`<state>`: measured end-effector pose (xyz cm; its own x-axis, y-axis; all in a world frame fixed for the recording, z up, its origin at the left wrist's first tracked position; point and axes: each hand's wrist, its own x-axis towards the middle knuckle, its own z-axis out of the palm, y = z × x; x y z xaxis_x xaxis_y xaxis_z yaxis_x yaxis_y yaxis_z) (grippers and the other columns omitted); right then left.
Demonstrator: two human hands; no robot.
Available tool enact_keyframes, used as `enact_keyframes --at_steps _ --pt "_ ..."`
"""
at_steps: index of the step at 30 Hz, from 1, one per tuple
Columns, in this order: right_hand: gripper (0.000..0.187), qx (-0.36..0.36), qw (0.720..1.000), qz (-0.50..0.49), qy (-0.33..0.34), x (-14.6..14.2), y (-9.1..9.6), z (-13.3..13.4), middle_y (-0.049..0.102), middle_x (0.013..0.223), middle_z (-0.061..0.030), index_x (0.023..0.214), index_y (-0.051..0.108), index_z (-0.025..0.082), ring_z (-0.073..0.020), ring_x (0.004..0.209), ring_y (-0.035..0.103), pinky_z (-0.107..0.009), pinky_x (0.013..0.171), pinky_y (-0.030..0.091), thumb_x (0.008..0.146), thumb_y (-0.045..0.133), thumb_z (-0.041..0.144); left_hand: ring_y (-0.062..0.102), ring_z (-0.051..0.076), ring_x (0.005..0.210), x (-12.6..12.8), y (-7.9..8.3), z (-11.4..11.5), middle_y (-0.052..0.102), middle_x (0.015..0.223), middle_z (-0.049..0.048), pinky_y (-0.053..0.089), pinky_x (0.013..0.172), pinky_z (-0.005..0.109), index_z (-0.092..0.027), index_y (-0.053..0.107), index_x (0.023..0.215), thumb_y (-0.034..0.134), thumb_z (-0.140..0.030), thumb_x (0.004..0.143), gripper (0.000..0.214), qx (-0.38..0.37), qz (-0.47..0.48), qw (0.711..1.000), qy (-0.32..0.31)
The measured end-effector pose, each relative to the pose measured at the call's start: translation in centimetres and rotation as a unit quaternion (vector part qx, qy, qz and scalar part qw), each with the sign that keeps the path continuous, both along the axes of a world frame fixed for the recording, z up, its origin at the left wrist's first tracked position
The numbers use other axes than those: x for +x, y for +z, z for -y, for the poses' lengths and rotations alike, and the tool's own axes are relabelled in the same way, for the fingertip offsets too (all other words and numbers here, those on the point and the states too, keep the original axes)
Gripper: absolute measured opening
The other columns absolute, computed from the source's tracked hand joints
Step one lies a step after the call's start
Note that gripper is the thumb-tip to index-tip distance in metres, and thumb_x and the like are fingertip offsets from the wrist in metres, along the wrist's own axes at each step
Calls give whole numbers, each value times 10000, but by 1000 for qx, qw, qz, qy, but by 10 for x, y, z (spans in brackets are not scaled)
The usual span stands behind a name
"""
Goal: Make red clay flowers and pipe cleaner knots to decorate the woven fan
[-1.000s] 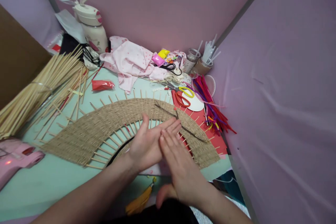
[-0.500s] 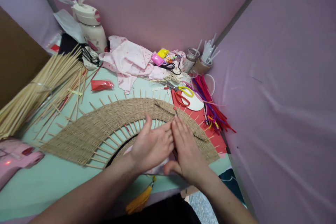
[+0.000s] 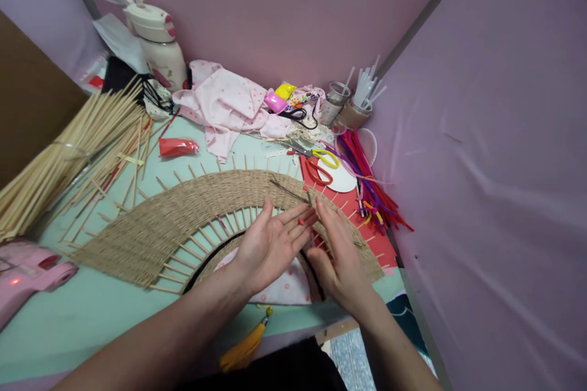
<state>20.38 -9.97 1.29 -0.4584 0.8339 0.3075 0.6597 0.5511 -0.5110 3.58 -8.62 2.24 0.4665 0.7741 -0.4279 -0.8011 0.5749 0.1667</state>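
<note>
A tan arc woven from twine over bamboo sticks lies on the pale green table. My left hand is over its inner edge with palm turned right and fingers stretched out. A tiny red bit shows at its fingertips. My right hand lies beside it, fingers extended over the right end of the weave, holding nothing. A dark loose strand lies on the weave just beyond the fingertips. Under the hands are a black hoop and white dotted fabric.
A bundle of bamboo sticks lies at left, a pink glue gun at the near left. Yellow scissors, red scissors, pipe cleaners and red paper sit at right. Pink cloth lies behind. An orange tassel hangs at the table's front edge.
The hands were laid palm on palm, right over left. The right hand slid forward and off to the right; they are now side by side over the weave.
</note>
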Motion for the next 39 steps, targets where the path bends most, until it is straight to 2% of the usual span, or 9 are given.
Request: enact_keyframes --at_steps 3,6,14,18,22,24,30,35,39 --pt "361 43 997 -35 -52 4 1 -4 602 1296 -94 1335 523 269 -221 1215 537 -443 1009 429 982 456 232 481 238 1325 1 0 1 530 1386 234 348 1120 314 13 394 1409 311 -527 972 699 2 -8 1000 -3" --pt "214 70 994 -25 -74 4 1 -8 670 1007 -63 1110 667 249 -204 959 592 -398 843 454 939 551 194 451 232 1351 1 0 3 480 1439 224 337 1128 317 -10 344 1443 312 -532 971 705 10 -12 1000 -17" --pt "113 28 998 16 -45 -1 9 -10 655 948 -39 991 675 234 -210 935 561 -394 813 395 897 622 200 417 226 1378 2 -4 8 422 1499 186 230 1175 369 -104 261 1500 345 -540 965 695 62 -15 997 -50" --pt "85 -8 998 -11 -56 -1 8 -10 628 939 -41 949 642 221 -212 933 553 -387 820 414 875 626 181 509 217 1295 4 -8 10 511 1426 174 292 1142 376 -147 318 1470 398 -530 956 646 68 -37 996 -45" --pt "75 8 995 -48 -83 0 6 -9 599 917 -40 925 630 220 -205 913 550 -370 807 429 861 633 181 639 205 1057 7 -12 10 669 1161 147 432 997 354 -131 598 1179 612 -328 894 346 65 -117 991 -24" --pt "58 9 995 -51 -82 0 7 -8 597 911 -41 917 632 218 -204 909 550 -367 800 432 866 631 191 647 165 927 8 -15 10 690 1021 100 471 895 307 -125 662 1002 699 -261 828 224 77 -149 985 -27" --pt "65 -21 996 -61 -60 3 12 -3 626 922 -44 945 655 220 -198 911 575 -360 803 461 894 613 220 600 92 754 10 -18 9 664 845 25 449 715 215 -130 688 886 828 -209 674 266 76 -186 979 -36" --pt "199 -60 989 -99 -92 15 15 -1 670 1055 -61 1107 638 253 -203 992 619 -366 873 487 916 584 245 570 78 716 12 -17 6 641 798 28 442 705 201 -104 690 841 800 -244 717 217 80 -174 982 8" --pt "176 -52 987 -97 -115 20 16 -4 688 1003 -64 1072 654 248 -211 946 637 -380 864 492 913 586 282 472 53 567 15 -17 2 560 638 -11 385 573 190 -114 632 691 764 -361 756 288 64 -178 982 0"
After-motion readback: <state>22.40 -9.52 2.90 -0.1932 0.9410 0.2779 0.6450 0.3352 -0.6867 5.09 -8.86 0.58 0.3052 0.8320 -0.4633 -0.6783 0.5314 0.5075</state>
